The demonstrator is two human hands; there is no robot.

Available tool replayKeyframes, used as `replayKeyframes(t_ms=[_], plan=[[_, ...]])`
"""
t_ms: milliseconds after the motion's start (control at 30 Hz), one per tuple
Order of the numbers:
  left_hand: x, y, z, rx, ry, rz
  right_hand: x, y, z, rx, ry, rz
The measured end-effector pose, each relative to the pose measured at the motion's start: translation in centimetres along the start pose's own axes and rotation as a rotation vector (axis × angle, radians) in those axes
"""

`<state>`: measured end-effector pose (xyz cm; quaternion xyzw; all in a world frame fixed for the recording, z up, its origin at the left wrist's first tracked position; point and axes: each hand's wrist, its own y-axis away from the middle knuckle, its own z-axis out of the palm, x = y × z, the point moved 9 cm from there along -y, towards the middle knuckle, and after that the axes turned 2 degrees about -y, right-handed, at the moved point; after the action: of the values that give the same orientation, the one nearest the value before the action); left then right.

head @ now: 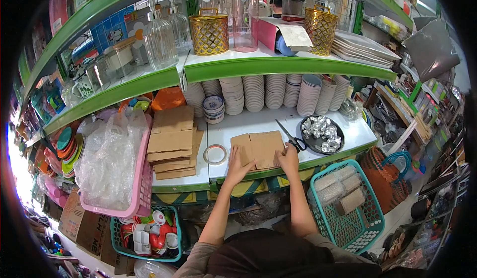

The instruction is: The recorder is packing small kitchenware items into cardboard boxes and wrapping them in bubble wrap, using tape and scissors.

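Note:
A flat, folded piece of brown cardboard (265, 147) lies on the white shelf in front of me, a crease running down its left part. My left hand (237, 166) rests on its left flap, fingers spread and thumb near the crease. At the right edge, my right hand (287, 159) has its thumb on the cardboard and its fingers curled. Black-handled scissors (297, 141) lie just beyond that hand, their blades pointing away to the left. A roll of tape (215, 154) sits flat to the left of my left hand.
Stacked cardboard (171, 132) and a pink basket (143, 166) of bubble wrap stand left. A dark round pan (316, 144) holds foil-like silver pieces. Bowl stacks (254, 92) line the back under a green-edged shelf (283, 66). Teal baskets (378, 218) flank me below.

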<state>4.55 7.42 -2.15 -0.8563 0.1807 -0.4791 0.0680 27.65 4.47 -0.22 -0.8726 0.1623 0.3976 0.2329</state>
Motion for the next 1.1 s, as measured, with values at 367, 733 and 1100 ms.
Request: replayKeyframes(t_ms=[367,733,1100], plan=[[-1.3,0.2,-1.1,0.094,0.619,-0.288,-1.3,1.2,2.9,-0.33,-0.627,0.162],[0.5,0.8,-3.3,0.2,0.892,-0.245,-4.1,2.8,3.2,-0.296,-0.776,0.227],[2.4,0.4,-4.3,0.137,0.921,-0.025,-7.6,3.0,0.0,-0.352,-0.862,-0.003]])
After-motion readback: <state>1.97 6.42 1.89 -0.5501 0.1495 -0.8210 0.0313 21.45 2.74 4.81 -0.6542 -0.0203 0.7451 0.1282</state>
